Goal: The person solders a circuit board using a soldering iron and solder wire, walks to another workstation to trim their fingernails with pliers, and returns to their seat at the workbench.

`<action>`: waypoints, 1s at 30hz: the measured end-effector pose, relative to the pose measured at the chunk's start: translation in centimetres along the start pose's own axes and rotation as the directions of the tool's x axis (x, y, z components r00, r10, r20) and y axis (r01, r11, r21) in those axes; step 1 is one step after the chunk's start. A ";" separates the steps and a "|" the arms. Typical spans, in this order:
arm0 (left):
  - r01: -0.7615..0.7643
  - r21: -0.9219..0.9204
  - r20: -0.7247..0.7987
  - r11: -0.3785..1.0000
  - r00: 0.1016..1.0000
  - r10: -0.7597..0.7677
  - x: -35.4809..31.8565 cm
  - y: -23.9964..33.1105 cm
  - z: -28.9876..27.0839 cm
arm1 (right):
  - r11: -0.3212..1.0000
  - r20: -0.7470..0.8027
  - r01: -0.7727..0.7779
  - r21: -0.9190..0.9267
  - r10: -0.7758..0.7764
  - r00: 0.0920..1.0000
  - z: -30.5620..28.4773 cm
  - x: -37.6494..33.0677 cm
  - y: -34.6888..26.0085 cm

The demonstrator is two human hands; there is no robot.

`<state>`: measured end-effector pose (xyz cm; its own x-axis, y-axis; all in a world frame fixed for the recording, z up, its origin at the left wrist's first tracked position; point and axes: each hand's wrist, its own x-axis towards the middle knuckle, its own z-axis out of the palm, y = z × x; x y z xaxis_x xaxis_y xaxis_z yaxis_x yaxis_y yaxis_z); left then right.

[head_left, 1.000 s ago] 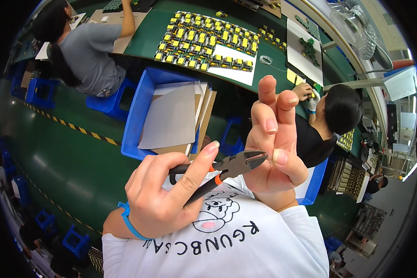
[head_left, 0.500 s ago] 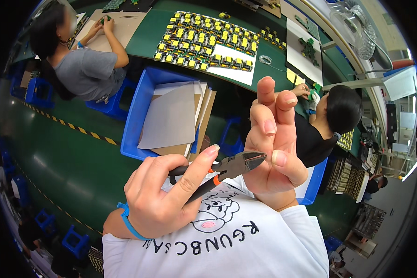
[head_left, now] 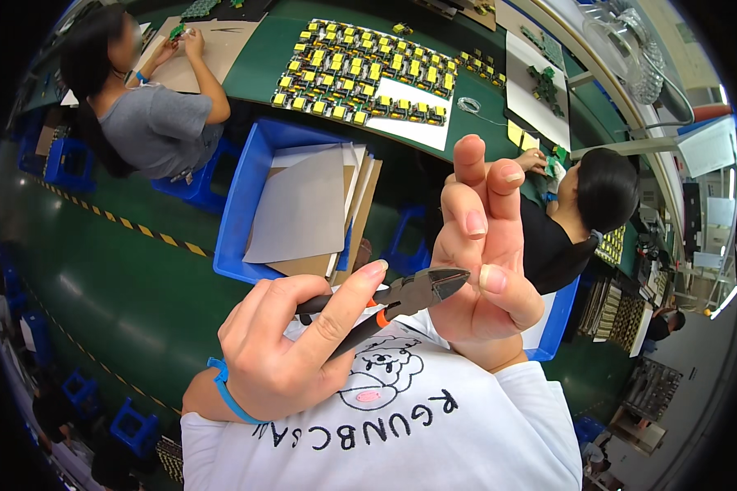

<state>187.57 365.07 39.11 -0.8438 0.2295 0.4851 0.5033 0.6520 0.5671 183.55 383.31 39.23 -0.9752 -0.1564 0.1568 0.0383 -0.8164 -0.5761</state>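
Holding side cutters (head_left: 389, 301) in my left hand (head_left: 291, 348), low centre of the frame, their tips at my right hand (head_left: 483, 262).

I see the left fingers curled shut around the black-and-orange handles, cutter nose almost closed and pointing right. My right hand grips nothing I can make out: two fingers stand up, the rest half-folded. Behind, upper centre, a blue bin (head_left: 237, 221) holds cardboard sheets (head_left: 303, 209).

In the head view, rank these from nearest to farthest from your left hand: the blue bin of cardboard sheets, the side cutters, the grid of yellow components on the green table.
1. side cutters: gripped in the left hand.
2. blue bin of cardboard sheets: just beyond, upper left.
3. grid of yellow components: on the green table, at top.
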 end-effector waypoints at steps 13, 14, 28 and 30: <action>0.001 -0.023 -0.007 1.000 1.000 -0.001 0.0 0.0 -0.1 | 1.000 0.031 0.002 0.011 -0.003 1.000 0.0 0.1 0.0; 0.004 -0.029 -0.005 1.000 1.000 -0.004 0.0 0.0 -0.2 | 1.000 0.042 0.002 0.011 -0.002 0.999 0.0 0.1 0.0; 0.001 -0.029 0.004 1.000 1.000 -0.001 -0.1 -0.2 -0.4 | 1.000 0.020 -0.010 0.003 0.010 1.000 0.4 0.1 0.1; 0.001 -0.031 0.001 1.000 1.000 -0.001 -0.1 -0.2 -0.4 | 1.000 0.052 -0.007 -0.004 0.007 0.999 0.2 0.2 0.1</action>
<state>187.69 364.66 39.21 -0.8443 0.2294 0.4843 0.5082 0.6297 0.5875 183.46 383.11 39.39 -0.9621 -0.1913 0.1942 0.0444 -0.8129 -0.5807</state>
